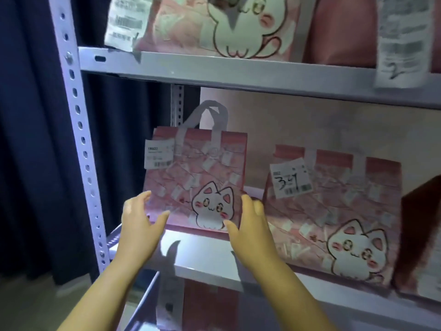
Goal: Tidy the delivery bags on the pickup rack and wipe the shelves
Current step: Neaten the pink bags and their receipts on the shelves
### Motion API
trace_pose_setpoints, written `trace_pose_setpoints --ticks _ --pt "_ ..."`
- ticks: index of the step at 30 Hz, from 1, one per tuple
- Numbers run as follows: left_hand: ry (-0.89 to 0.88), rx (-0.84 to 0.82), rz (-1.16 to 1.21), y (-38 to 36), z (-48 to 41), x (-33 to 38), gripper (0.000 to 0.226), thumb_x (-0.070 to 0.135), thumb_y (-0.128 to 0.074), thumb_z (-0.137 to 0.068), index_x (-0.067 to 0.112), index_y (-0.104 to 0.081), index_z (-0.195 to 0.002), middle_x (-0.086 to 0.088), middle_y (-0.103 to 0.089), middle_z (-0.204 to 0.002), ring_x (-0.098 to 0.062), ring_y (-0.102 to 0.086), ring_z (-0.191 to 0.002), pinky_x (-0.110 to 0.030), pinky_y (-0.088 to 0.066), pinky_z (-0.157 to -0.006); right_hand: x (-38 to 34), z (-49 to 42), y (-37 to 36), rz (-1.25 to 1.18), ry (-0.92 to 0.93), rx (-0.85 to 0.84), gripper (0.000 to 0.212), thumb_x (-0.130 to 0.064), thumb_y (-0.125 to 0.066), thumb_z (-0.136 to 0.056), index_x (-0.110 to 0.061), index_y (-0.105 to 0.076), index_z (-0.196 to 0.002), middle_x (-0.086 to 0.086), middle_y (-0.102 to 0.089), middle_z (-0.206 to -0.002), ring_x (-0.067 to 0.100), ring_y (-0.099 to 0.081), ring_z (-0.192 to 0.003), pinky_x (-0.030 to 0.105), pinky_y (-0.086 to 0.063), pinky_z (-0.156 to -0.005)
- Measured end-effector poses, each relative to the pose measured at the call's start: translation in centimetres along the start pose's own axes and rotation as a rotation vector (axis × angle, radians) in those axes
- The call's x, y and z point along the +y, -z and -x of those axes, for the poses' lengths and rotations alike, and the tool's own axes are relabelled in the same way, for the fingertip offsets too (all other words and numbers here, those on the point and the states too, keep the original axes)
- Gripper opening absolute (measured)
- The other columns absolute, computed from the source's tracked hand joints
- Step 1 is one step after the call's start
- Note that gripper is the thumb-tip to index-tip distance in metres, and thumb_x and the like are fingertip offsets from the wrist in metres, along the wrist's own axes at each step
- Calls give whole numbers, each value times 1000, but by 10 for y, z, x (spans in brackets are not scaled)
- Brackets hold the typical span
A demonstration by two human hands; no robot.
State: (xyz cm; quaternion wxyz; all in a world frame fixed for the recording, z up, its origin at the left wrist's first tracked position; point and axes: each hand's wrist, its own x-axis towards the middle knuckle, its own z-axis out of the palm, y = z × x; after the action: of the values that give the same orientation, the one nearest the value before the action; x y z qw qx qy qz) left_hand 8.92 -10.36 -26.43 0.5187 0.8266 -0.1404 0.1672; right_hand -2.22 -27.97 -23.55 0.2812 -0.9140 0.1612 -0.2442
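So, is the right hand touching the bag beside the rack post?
Touching. The head view shows the right hand on the bag: thumb on its front, fingers curled round its side edge.

Dim purple-tinted scene, bright glare on the white shelf [205, 254], hard shadows across it, soft blur overall, top-right receipt [403, 41] smeared.
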Motion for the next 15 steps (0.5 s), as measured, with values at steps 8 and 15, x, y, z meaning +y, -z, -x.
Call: trace_pose_setpoints --ticks 8,15 --pt "156 -96 -35 -10 -39 -18 61 22 -66 -84 3 -30 -130 -19 -35 -134 -36 -33 -124 -48 -38 -95 -7 -21 -26 53 -227 -45 63 -27 -56 -93 -6 -22 -141 12 -37 -136 28 -44 -123 35 -40 -99" --pt "183 -104 -15 -5 -42 -28 56 18 -64 -85 5 -37 -132 -11 -45 -131 -28 -49 -109 -38 -43 -90 -9 -18 -28 17 -289 -17 57 -24 -54 -93 -3 -27 -139 11 -48 -131 25 -50 -117 30 -43 -90"
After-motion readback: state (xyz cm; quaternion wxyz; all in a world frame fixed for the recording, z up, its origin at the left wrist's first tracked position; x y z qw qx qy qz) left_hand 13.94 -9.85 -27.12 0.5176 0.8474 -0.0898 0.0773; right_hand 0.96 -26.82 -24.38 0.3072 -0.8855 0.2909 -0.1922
